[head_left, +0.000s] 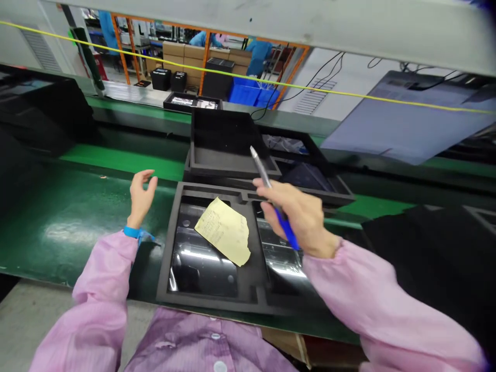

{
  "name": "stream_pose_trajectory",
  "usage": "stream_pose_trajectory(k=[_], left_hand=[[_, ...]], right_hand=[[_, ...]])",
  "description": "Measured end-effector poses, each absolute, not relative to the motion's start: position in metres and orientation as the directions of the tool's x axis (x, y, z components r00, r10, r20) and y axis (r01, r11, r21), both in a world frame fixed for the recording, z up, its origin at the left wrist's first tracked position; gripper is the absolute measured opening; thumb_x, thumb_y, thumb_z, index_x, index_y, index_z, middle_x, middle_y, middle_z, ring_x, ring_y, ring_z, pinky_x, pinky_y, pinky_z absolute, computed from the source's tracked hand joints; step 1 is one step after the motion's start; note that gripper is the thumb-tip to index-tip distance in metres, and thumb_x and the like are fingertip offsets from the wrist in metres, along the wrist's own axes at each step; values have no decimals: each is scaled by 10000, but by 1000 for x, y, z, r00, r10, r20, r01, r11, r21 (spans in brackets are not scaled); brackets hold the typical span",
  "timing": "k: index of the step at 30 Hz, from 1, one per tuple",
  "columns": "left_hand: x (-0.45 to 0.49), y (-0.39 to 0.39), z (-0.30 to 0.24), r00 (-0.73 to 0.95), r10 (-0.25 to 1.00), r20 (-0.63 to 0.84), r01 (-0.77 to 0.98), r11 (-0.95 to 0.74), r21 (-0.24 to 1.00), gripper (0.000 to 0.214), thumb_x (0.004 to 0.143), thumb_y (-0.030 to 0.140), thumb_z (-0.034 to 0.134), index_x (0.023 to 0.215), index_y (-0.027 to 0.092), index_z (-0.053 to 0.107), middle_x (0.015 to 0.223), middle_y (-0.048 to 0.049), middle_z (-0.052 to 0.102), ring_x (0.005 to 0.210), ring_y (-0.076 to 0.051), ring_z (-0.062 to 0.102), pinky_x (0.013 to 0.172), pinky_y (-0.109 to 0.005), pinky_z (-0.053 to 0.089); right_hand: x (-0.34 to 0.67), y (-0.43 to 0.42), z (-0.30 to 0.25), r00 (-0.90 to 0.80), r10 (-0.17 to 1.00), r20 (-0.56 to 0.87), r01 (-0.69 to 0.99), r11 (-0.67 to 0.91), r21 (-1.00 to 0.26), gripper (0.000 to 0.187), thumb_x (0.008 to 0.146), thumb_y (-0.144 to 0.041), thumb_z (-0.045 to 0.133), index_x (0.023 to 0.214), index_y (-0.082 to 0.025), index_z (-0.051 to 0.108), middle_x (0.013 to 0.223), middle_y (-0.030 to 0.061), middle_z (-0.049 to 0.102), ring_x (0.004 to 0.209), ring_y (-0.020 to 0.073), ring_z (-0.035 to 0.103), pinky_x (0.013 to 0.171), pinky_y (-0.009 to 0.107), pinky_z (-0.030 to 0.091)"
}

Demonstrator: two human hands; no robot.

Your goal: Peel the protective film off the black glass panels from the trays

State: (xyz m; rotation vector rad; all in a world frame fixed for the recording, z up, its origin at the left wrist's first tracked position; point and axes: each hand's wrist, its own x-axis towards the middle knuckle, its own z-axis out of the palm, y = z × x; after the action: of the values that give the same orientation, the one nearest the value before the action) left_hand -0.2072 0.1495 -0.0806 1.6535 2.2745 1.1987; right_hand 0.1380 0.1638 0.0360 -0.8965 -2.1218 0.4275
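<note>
My right hand (pixel 300 214) is closed round a pen (pixel 267 183) with a blue grip, its tip pointing up and away over the trays. My left hand (pixel 141 196) hovers open, fingers loosely curled, above the green belt to the left of a black foam tray (pixel 170 248). That tray holds two glossy dark panels (pixel 201 263) side by side. A torn yellow paper note (pixel 227 232) with handwriting lies across the left panel. Both arms wear pink sleeves; a blue band circles my left wrist.
An empty black foam tray (pixel 232 165) lies just behind, stacked over another tray (pixel 329 188). The green conveyor belt (pixel 77 217) runs left to right. A yellow cord (pixel 232 75) crosses overhead. Cartons, blue bins (pixel 248 95) and people in blue stand far behind.
</note>
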Motion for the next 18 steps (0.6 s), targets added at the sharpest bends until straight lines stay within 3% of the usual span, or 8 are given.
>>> stream_pose_trajectory(k=[2,4,7,11,15,18], left_hand=[[-171,142,-59,-202,921,334,790,-48,611,248,923,293,468,1119,160,543,1065,-70,639,960,-162,603,857,-306,474],[-138,135,-48,10,964,265,788,-170,591,288,784,329,648,1034,207,573,875,1,658,804,-162,619,724,-278,472],[-117,132,-47,192,969,153,773,-245,586,362,681,212,688,1016,229,554,711,61,627,644,-147,595,575,-239,407],[-129,138,-55,261,960,105,753,-271,600,253,746,96,514,970,209,549,716,60,613,580,-108,552,544,-213,380],[-138,140,-62,270,953,136,770,-299,564,192,790,107,452,846,194,614,820,10,615,675,-127,546,626,-245,385],[-135,139,-66,265,953,149,781,-303,546,247,785,85,428,798,191,651,869,-5,624,711,-133,551,663,-257,384]], right_hand=[[126,152,13,-450,681,578,402,732,-549,285,852,-449,602,670,-235,646,669,39,656,654,157,626,658,299,518],[121,149,-1,-436,709,554,303,695,-651,278,878,-467,546,769,-237,660,608,13,629,536,131,577,580,291,498],[121,155,-11,-465,824,323,100,411,-906,304,844,-508,580,940,-231,659,745,17,679,597,134,615,597,290,518],[109,160,-26,-607,793,48,46,95,-994,455,772,-627,598,686,-184,653,560,18,616,501,135,579,524,285,503],[74,150,-51,-670,739,-74,116,5,-993,486,699,-646,645,687,-160,666,609,47,657,525,143,600,529,284,501],[49,142,-67,-605,793,-76,135,8,-991,426,629,-563,727,573,-182,544,490,-25,532,429,81,445,431,228,367]])
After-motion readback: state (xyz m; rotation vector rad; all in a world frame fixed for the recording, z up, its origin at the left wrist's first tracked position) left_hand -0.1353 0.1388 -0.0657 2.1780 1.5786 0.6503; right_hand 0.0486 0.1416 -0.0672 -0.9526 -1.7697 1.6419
